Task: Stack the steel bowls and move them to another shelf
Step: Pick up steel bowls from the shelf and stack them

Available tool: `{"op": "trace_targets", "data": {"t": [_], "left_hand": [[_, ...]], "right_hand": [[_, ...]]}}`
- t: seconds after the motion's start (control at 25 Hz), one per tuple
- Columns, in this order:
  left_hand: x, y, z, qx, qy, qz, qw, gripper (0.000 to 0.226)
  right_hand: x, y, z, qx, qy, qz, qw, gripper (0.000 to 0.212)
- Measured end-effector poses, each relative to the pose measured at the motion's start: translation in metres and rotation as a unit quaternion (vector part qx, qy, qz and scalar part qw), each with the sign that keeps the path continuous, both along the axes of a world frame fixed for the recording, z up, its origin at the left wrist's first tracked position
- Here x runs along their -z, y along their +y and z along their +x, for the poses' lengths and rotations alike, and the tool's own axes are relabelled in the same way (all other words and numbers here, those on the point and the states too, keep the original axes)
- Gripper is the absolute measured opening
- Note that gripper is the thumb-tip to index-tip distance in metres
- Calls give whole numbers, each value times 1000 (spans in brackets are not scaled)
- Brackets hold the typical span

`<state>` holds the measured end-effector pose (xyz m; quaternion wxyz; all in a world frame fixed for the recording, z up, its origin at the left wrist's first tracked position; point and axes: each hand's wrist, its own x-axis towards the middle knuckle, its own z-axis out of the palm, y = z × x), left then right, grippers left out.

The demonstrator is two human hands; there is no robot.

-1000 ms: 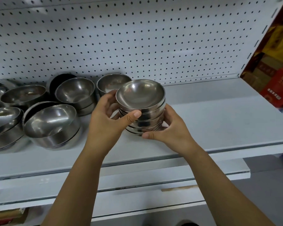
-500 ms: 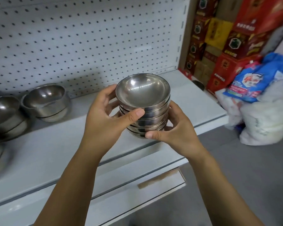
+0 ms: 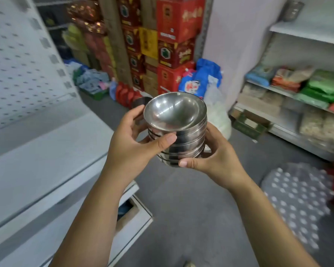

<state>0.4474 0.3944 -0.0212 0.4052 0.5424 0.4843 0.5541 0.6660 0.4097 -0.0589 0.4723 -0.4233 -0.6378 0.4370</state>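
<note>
Plainly mid-carry, the stack of steel bowls [image 3: 176, 130] hangs over the floor [image 3: 181, 209], clasped between the left hand [image 3: 131, 143] and right hand [image 3: 216, 157] with fingers curled round it, and next needs a level set-down on another shelf.

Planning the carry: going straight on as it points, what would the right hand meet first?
Apart from the stacked steel bowls the right hand grips, the way looks free until the white plastic sack; depth unclear.
</note>
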Motion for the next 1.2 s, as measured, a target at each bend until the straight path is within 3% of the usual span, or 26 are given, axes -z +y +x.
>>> {"op": "trace_targets", "data": {"t": [0.16, 0.64, 1.2], "left_hand": [[6, 31, 95, 74, -7, -3, 997, 86], [5, 164, 294, 271, 6, 5, 963, 91], [-51, 434, 478, 369, 27, 74, 926, 86]], "right_hand": [[5, 2, 94, 62, 4, -10, 998, 111], [11, 40, 267, 266, 16, -23, 964, 108], [-26, 284, 424, 373, 11, 56, 926, 100]]}}
